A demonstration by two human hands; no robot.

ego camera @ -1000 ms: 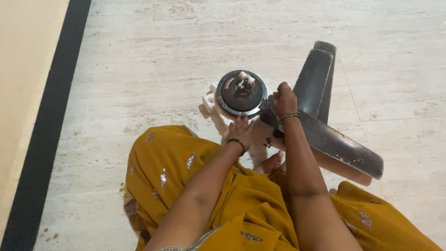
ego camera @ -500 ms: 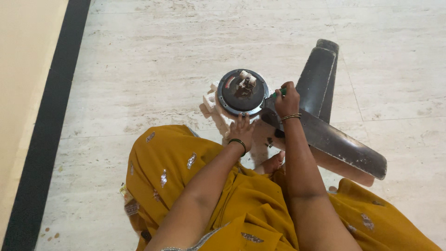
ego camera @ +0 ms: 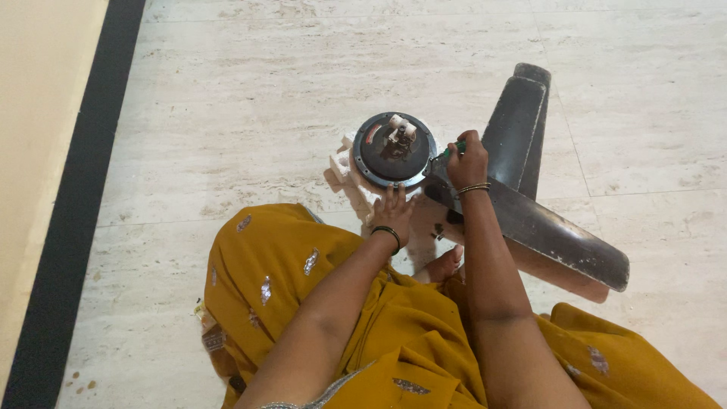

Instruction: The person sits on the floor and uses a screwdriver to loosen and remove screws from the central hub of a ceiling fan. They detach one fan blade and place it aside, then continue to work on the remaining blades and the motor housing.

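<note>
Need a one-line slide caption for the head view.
Seated person's right hand grips a green-handled tool at a ceiling fan motor; left hand steadies it on the floor.

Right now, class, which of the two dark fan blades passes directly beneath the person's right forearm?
The long blade running toward the lower right, under the right forearm; the other blade points up and away beyond the right hand.

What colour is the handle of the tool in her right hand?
Green, seen in the head view: the tool handle pokes out of the right hand.

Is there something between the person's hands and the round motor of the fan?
Nothing visible. The left hand rests at the near rim of the fan motor. The right hand grips a green-handled tool at its right edge, above a dark blade.
</note>
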